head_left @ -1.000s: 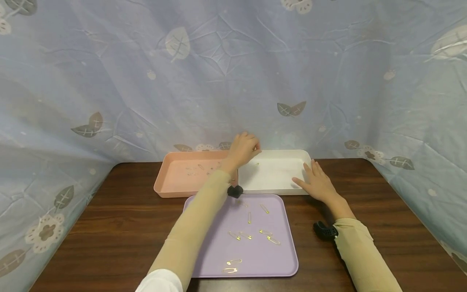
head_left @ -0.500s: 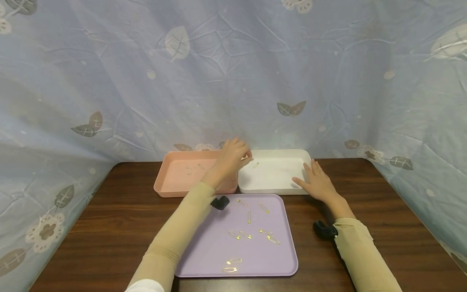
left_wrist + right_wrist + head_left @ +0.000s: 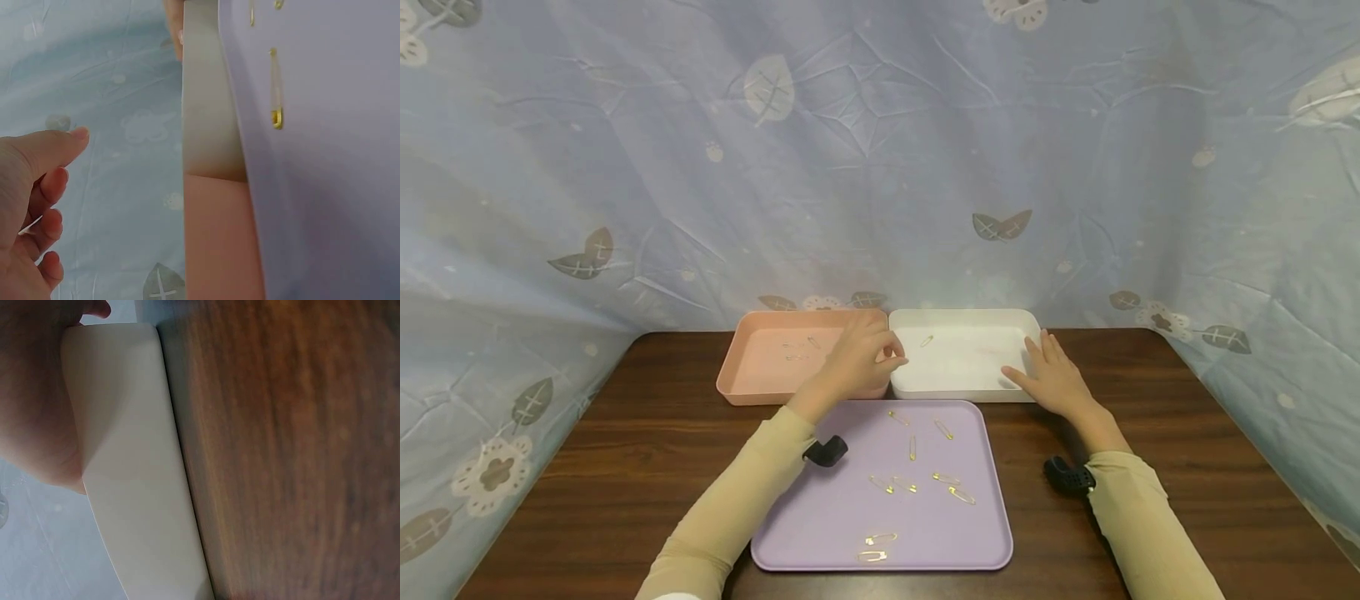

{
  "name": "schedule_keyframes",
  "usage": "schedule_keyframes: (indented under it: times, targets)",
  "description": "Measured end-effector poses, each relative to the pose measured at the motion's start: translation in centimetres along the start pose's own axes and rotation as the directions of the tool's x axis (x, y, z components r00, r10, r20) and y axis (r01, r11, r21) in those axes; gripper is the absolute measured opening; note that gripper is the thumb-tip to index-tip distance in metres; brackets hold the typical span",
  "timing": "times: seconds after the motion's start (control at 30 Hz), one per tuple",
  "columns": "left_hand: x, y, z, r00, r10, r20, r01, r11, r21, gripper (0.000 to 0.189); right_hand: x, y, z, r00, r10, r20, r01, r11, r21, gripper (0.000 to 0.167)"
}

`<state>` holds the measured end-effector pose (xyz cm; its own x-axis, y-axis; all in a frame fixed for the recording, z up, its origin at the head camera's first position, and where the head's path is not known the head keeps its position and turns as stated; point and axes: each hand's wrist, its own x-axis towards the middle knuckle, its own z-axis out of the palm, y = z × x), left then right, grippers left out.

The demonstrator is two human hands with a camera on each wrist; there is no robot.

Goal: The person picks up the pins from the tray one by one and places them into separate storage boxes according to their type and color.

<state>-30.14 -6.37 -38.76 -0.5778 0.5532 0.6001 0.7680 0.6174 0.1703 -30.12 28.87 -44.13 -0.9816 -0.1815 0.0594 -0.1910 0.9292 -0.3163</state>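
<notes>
My left hand hovers over the right part of the pink tray, close to the white tray. In the left wrist view its fingers are loosely bent, the thumb stands apart, and nothing shows between them. My right hand rests with spread fingers at the right rim of the white tray. A single safety pin lies inside that tray. Several silvery safety pins lie in the pink tray, partly hidden by the left hand. Gold safety pins are scattered over the purple tray.
The pink and white trays stand side by side at the back of the brown wooden table, with the purple tray in front. Behind hangs a blue patterned cloth. Black bands are on both wrists.
My left hand has drawn back from above the white tray, leftwards and toward me, uncovering the safety pin in it. My right hand has stayed in place.
</notes>
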Motion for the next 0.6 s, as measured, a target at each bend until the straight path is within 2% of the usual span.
schedule_keyframes:
  times: [0.17,0.3,0.47,0.6]
  targets:
    - [-1.0,0.4,-0.2,0.999,-0.013,0.035,0.014,1.000,-0.025,0.012,-0.1,0.0,0.0,1.000,-0.002,-0.001,0.002,1.000,0.004,0.091]
    - [-1.8,0.7,-0.4,0.997,-0.012,0.079,0.013,1.000,-0.012,0.011,-0.1,-0.1,0.0,1.000,-0.002,0.000,0.002,1.000,0.002,0.091]
    - [-2.9,1.3,-0.5,0.991,0.023,0.130,-0.023,1.000,0.005,0.010,-0.2,-0.2,-0.1,1.000,0.003,0.013,-0.003,1.000,0.016,0.091]
    - [-3.8,1.6,-0.7,0.985,0.051,0.164,-0.044,0.998,-0.048,0.007,-0.3,-0.3,-0.1,1.000,0.008,0.015,-0.008,1.000,0.025,0.091]
